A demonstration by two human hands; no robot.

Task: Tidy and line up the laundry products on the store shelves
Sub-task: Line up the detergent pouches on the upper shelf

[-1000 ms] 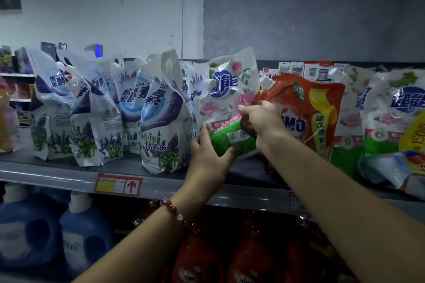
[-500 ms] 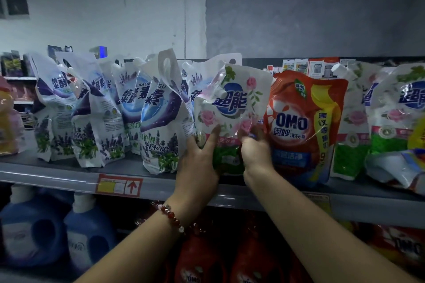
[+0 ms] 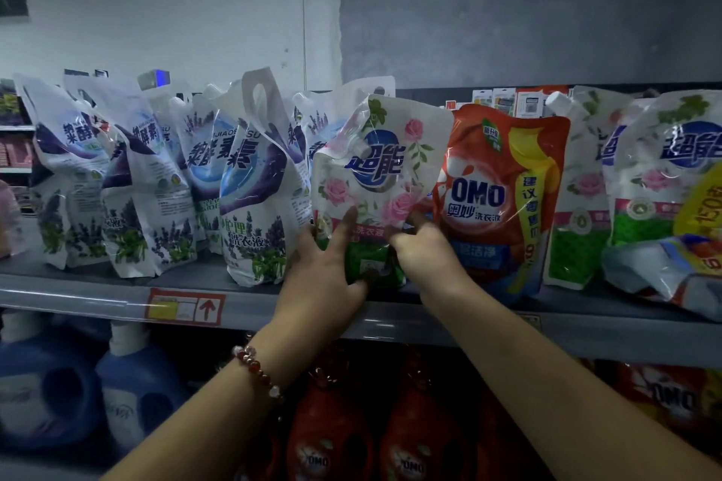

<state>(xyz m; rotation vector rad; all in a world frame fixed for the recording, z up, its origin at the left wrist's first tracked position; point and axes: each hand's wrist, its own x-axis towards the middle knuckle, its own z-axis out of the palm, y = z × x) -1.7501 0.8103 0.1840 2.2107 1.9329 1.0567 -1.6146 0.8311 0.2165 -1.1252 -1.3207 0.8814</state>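
Now the rose pouch (image 3: 375, 183) stands upright between lavender pouch (image 3: 254, 191) and OMO pouch (image 3: 504, 195), no longer tipped; left hand (image 3: 324, 269) and right hand (image 3: 426, 250) both grip its base, so it looks nearly aligned.

Shop — shelf (image 3: 97, 291) (price tag (image 3: 184, 307)) of detergent pouches (image 3: 254, 183)
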